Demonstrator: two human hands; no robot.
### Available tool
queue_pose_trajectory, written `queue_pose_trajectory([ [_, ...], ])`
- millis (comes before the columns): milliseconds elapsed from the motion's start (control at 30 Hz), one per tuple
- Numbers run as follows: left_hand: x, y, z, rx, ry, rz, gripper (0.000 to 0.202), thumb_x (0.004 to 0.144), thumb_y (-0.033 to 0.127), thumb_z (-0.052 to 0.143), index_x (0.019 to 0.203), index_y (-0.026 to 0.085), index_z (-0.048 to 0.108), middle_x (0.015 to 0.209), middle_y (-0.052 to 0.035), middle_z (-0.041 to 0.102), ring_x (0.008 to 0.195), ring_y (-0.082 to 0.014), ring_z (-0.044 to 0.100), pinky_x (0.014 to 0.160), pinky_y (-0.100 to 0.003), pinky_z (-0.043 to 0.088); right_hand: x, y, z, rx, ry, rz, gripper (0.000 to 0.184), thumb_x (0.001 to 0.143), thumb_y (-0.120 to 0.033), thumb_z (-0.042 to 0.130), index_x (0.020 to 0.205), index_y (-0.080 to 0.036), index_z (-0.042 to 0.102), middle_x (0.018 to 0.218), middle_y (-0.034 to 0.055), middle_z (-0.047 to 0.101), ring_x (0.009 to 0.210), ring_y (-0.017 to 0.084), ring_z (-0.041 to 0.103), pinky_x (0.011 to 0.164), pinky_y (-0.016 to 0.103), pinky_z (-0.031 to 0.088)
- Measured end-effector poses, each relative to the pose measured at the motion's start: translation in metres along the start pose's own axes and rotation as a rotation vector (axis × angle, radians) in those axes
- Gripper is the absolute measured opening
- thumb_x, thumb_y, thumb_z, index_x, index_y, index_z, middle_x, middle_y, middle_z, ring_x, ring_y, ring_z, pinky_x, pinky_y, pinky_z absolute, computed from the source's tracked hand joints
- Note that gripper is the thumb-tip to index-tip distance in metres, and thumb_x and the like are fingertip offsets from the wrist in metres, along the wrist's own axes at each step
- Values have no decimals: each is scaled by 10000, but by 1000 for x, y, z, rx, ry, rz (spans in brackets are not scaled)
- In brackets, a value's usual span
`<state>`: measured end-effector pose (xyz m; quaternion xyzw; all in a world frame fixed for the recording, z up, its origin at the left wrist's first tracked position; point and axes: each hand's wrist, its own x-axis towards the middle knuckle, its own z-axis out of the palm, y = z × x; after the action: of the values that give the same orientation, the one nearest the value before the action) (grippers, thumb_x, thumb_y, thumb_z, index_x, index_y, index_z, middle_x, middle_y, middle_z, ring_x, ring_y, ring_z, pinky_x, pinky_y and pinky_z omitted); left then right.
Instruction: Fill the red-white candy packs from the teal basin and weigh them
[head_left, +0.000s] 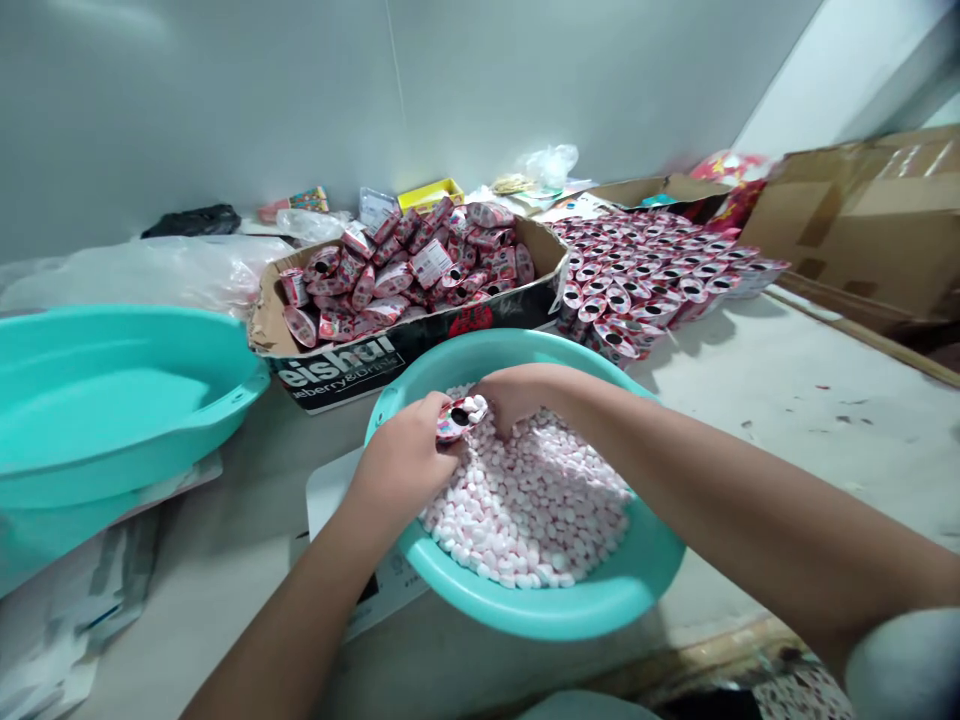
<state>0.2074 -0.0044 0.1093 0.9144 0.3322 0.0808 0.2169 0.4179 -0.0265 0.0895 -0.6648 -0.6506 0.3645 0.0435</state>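
My left hand (409,450) is closed around a small red-and-pink printed candy box (454,418) with a dark round hole in its face. A few white candies sit at the box's right end. Beside it, my right hand (510,395) reaches down into the pale pink and white candies (540,510). Its fingers are curled, and the tips are partly hidden, so what they hold does not show. Both hands are over the turquoise basin (540,620), which holds the heap of candies.
Behind the basin, an open carton (337,370) is piled with similar candy boxes (397,275). More boxes stand upright in rows (645,265) at its right. Another turquoise basin (120,400) is at left. A large cardboard box (870,220) stands at right; plastic bags (150,270) lie along the wall.
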Motion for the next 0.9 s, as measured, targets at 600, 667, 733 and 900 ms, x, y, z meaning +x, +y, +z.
queue_pose_trajectory([
  [600, -1, -6, 2, 13, 11, 91, 178, 872, 201, 683, 1004, 204, 564, 1004, -40, 666, 933, -258, 629, 690, -322, 368, -40, -30, -35, 111, 208, -318, 380, 724, -399, 777, 1028, -176, 729, 926, 34, 718, 808, 150, 639, 686, 236, 474],
  [667, -1, -5, 1, 18, 16, 69, 159, 865, 198, 688, 962, 204, 562, 975, -38, 668, 912, -255, 630, 673, -319, 361, -39, -21, -38, 197, 255, -326, 391, 754, -420, 747, 1050, -167, 715, 1010, 61, 722, 873, 170, 657, 738, 256, 499],
  [733, -1, -4, 1, -10, 24, 52, 177, 858, 190, 695, 997, 212, 586, 989, -27, 681, 924, -249, 637, 679, -315, 371, -36, -7, -41, 274, 313, -239, 368, 785, -389, 708, 1078, -168, 701, 1064, 84, 723, 898, 188, 669, 748, 273, 517],
  [900, -2, -1, 0, -124, 70, 27, 280, 847, 167, 703, 1107, 243, 632, 1040, -2, 709, 966, -234, 658, 709, -302, 413, -26, 12, -33, 6, 103, 83, 339, 686, -269, 782, 1019, -210, 766, 920, 62, 754, 759, 202, 668, 650, 279, 503],
])
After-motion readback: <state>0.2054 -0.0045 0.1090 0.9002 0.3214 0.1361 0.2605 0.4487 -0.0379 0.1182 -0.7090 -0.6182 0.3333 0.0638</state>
